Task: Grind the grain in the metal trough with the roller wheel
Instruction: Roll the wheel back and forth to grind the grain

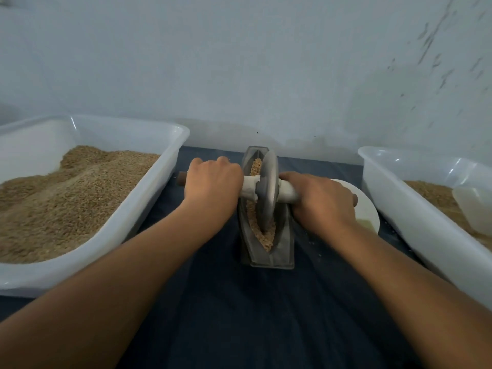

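A narrow boat-shaped metal trough (286,243) stands on a dark cloth in the middle, its length running away from me. Tan grain (266,237) lies along its groove. A grey metal roller wheel (269,187) stands upright in the groove, on a wooden axle wrapped in white near the hub. My left hand (213,182) grips the axle left of the wheel. My right hand (322,201) grips it on the right. The brown axle ends stick out past both hands.
A big white tub (159,187) heaped with grain sits at the left. Another white tub (399,201) at the right holds grain and a small plastic scoop (474,206). A white plate (367,209) lies under my right hand. A pale wall rises close behind.
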A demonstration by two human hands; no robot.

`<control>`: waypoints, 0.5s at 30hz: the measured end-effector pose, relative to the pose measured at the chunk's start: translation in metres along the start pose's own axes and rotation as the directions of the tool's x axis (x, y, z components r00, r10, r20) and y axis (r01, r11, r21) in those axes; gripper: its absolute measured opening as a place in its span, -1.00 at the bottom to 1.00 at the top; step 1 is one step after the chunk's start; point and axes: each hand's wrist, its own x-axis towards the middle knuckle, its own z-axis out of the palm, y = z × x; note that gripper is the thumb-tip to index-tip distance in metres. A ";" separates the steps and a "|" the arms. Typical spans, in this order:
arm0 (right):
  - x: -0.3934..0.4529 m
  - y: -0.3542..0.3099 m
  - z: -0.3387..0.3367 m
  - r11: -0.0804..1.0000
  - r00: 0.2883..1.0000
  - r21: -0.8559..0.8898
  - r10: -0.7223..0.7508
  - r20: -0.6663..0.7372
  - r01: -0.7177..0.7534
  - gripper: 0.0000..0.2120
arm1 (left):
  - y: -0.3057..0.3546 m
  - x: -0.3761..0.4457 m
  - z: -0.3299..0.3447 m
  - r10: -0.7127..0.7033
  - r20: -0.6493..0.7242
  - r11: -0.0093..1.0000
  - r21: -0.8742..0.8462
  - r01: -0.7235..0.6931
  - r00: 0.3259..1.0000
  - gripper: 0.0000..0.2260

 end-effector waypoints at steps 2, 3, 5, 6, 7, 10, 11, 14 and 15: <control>0.009 0.002 0.004 1.000 0.999 -0.009 0.013 0.037 -0.013 -0.47 | 0.000 0.009 0.004 -0.006 0.005 1.000 0.007 0.006 1.000 -0.89; 0.014 0.004 0.006 1.000 0.999 -0.008 0.017 0.050 -0.017 -0.46 | 0.000 0.013 0.006 -0.008 0.004 1.000 0.014 0.008 1.000 -0.89; 0.023 0.007 0.011 1.000 0.998 -0.004 0.018 0.066 -0.017 -0.42 | 0.000 0.021 0.010 -0.010 0.004 1.000 0.028 0.010 1.000 -0.86; 0.028 0.009 0.013 1.000 0.998 -0.004 0.012 0.067 -0.012 -0.39 | -0.001 0.026 0.012 -0.010 0.005 1.000 0.030 0.009 1.000 -0.84; 0.034 0.010 0.016 1.000 0.998 -0.009 0.006 0.065 -0.005 -0.37 | -0.002 0.031 0.014 -0.007 0.008 1.000 0.028 0.007 1.000 -0.83; 0.054 0.015 0.023 1.000 0.995 -0.007 0.020 0.101 -0.019 -0.34 | -0.006 0.046 0.020 0.010 0.006 1.000 0.018 -0.010 1.000 -0.81; 0.061 0.017 0.024 0.999 0.990 -0.001 0.032 0.134 -0.032 -0.33 | -0.007 0.051 0.022 0.015 -0.004 1.000 0.019 -0.014 1.000 -0.81; 0.076 0.022 0.026 0.999 0.974 -0.009 0.042 0.221 -0.041 -0.33 | -0.007 0.061 0.030 0.019 -0.052 0.999 0.036 -0.017 0.998 -0.81; 0.080 0.023 0.026 0.999 0.972 -0.013 0.036 0.232 -0.034 -0.33 | -0.008 0.063 0.032 0.020 -0.061 0.999 0.036 -0.017 0.998 -0.81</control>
